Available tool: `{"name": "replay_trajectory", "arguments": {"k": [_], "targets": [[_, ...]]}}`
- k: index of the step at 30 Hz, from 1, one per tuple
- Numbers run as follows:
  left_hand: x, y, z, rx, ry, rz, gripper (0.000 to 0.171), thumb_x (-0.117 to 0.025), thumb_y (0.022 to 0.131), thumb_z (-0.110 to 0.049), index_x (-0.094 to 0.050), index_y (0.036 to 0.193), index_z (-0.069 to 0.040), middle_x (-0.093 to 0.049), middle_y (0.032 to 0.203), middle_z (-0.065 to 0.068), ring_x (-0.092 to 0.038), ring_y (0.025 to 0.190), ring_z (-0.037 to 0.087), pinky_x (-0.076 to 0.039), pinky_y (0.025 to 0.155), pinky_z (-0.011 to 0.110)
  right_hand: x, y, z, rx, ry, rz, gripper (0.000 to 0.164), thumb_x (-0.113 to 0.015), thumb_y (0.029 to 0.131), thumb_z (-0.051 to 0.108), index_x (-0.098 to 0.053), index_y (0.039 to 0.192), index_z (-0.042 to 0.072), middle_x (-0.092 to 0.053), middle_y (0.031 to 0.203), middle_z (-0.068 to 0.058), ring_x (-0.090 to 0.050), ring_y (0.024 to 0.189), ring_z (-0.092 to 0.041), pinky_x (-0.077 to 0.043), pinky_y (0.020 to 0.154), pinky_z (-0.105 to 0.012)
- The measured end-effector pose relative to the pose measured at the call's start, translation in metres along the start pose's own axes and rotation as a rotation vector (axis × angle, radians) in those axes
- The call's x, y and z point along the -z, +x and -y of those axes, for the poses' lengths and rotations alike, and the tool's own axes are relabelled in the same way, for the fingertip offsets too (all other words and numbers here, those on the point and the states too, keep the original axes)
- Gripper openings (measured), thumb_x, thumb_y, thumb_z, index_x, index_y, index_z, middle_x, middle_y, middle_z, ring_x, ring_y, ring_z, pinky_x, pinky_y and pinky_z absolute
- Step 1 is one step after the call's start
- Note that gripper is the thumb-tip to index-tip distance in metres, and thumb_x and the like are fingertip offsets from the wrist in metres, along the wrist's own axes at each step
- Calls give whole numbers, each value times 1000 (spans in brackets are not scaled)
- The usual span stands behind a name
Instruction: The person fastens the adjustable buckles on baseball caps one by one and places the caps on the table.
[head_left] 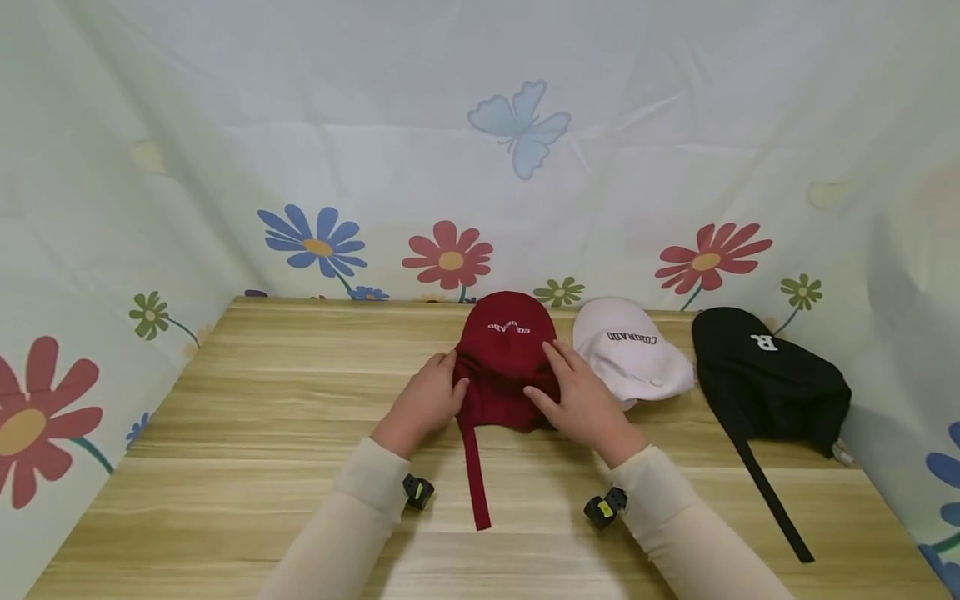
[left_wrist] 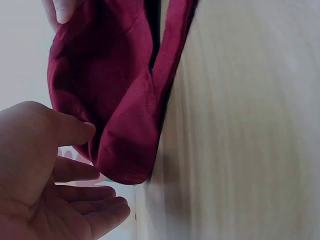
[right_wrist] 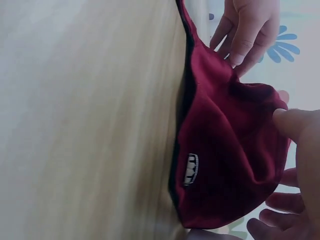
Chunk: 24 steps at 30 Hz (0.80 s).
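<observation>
A dark red cap [head_left: 506,333] with white lettering lies on the wooden table, its long strap [head_left: 475,483] stretching toward me. At the cap's left side, my left hand [head_left: 429,396] touches the fabric with relaxed fingers. In the left wrist view its thumb [left_wrist: 75,129] rests against the cap's edge. My right hand [head_left: 585,400] is on the cap's right side, thumb and fingers spread. The right wrist view shows that thumb [right_wrist: 292,122] on the fabric, the other fingers loosely bent beside it. A small white label [right_wrist: 191,169] shows low on the cap.
Just right of the red cap lies a white cap [head_left: 630,350] with dark lettering. Farther right is a black cap [head_left: 772,383] with a white letter, its strap [head_left: 772,500] pointing forward. A flower-printed curtain [head_left: 600,192] encloses the table [head_left: 300,400] at the back and sides.
</observation>
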<state>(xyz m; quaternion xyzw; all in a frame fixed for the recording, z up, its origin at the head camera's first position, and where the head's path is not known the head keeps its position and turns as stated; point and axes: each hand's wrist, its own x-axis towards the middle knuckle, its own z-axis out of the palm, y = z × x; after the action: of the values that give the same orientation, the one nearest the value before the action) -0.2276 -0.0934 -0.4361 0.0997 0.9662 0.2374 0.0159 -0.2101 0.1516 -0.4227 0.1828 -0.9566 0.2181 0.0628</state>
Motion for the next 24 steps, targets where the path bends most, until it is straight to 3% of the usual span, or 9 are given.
{"name": "replay_trajectory", "arguments": {"k": [6, 11, 16, 24], "targets": [[-2, 2, -2, 19, -12, -53, 47, -55, 97, -22, -48, 136, 4, -59, 126, 21, -58, 117, 33, -49, 100, 45, -7, -1, -2, 4, 14, -58, 69, -63, 92, 42, -39, 146, 6, -46, 145, -18, -49, 131, -34, -43, 106, -49], [-3, 5, -1, 29, -56, -138, 32, -61, 94, -16, -59, 122, 1, -65, 111, 19, -62, 105, 33, -52, 91, 44, -11, 0, -3, 35, 14, -153, 50, -66, 92, 31, -53, 131, 3, -60, 129, -16, -60, 116, -30, -51, 96, -45], [-3, 7, 0, 27, -80, -185, 21, -60, 94, -11, -63, 112, 0, -67, 104, 17, -64, 99, 31, -53, 86, 43, -12, 2, -2, 47, 13, -204, 35, -66, 93, 24, -63, 121, 4, -66, 120, -14, -65, 109, -29, -54, 90, -45], [-1, 10, 5, 20, -137, -234, 9, -59, 93, -7, -66, 98, -3, -69, 94, 13, -66, 86, 26, -54, 76, 39, -9, 7, 0, 92, 3, -255, 24, -64, 94, 18, -68, 114, 6, -71, 109, -13, -69, 99, -26, -57, 85, -42]]}}
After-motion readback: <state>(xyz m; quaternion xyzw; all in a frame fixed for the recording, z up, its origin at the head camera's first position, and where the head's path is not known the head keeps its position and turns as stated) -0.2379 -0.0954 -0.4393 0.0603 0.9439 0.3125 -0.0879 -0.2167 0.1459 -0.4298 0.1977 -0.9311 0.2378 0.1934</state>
